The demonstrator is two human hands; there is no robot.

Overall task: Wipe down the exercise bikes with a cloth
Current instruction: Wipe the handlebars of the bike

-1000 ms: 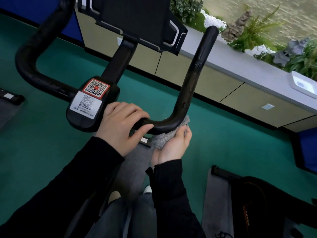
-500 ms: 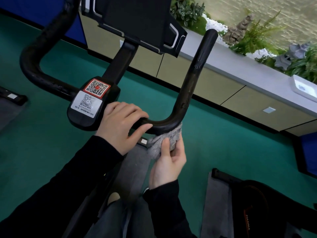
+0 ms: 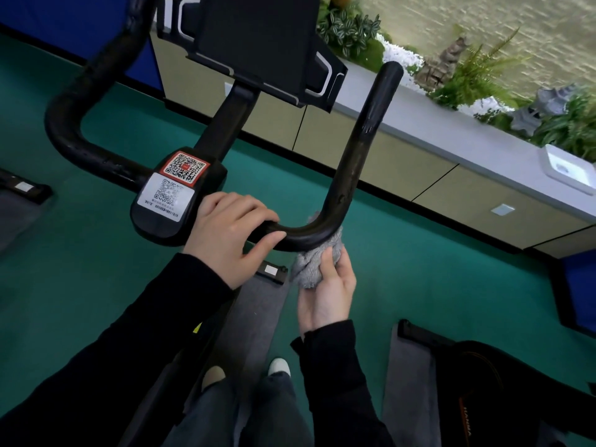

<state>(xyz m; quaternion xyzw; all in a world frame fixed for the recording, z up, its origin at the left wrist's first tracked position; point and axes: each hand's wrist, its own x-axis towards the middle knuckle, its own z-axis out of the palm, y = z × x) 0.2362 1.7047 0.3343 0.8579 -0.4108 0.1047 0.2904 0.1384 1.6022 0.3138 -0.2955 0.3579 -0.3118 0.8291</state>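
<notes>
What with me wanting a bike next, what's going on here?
A person is wiping this exercise bike's handlebar. The left hand grips the bar beside the QR-code stickers. The right hand holds a bunched grey cloth against the underside of the bar's right-hand bend.

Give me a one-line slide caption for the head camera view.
Wiping the handlebar: the right hand holds a grey cloth under its bend, the left hand grips the bar.

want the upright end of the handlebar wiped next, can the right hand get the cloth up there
Probably yes. The right hand holds the cloth under the bend of the handlebar, and the upright stretch above it is bare. The left hand grips the flat part nearer the stem, off that path.
</notes>
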